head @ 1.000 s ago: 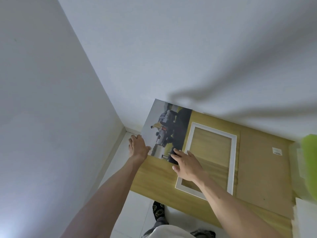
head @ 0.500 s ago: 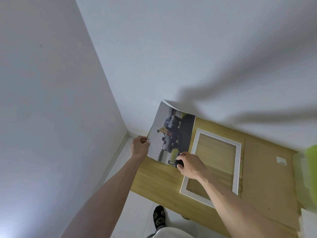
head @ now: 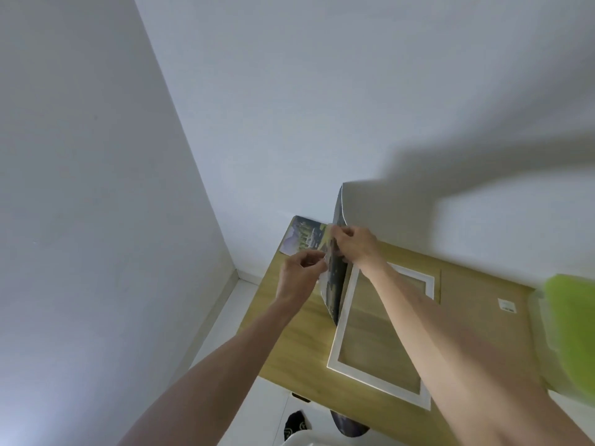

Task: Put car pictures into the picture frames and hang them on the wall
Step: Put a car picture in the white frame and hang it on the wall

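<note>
Paper car picture (head: 336, 278), glossy, curled, lifted edge-on off wooden table (head: 299, 349); pinched by left hand (head: 297, 273) and right hand (head: 354, 244). Rectangular white frame (head: 343, 320) lies flat beside.

A wooden table (head: 289, 342) stands against white walls (head: 289, 91).

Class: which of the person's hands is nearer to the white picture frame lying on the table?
Right. The right hand pinches the lifted car picture just above the white picture frame; the left hand grips the picture's other edge, farther left.
</note>
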A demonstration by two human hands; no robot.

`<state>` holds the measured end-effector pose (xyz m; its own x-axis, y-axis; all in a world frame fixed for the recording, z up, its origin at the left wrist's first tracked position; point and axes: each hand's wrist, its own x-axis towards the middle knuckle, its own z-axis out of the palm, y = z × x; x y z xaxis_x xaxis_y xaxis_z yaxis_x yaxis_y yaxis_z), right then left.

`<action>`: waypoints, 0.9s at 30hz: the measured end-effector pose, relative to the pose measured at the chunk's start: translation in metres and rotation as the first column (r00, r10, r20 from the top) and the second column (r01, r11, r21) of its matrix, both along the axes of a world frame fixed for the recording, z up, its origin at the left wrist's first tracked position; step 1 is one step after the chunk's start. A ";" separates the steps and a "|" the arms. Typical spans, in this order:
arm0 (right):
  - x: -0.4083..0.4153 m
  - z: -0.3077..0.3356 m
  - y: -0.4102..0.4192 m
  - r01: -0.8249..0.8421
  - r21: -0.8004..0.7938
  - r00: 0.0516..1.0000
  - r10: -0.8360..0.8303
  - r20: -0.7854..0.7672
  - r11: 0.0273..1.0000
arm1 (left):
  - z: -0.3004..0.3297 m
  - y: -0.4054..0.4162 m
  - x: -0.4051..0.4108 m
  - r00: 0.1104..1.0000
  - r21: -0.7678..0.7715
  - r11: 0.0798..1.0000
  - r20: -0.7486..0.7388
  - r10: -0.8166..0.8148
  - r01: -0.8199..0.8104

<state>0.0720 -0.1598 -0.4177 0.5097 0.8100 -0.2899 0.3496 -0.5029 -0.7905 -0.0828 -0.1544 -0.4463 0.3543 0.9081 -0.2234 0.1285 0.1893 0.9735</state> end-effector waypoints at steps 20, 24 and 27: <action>0.131 0.005 -0.153 0.436 -0.037 0.802 -0.407 -0.437 0.899 | -0.030 -0.021 0.083 0.952 -0.260 0.958 -0.246 -0.185 0.119; 0.133 -0.019 -0.173 0.532 -0.095 0.746 -0.519 -0.418 0.841 | -0.038 -0.026 0.084 0.949 -0.201 0.971 -0.260 -0.180 0.129; 0.128 -0.041 -0.184 0.506 -0.141 0.801 -0.524 -0.290 0.851 | -0.040 -0.029 0.080 0.950 -0.192 0.977 -0.276 -0.146 0.095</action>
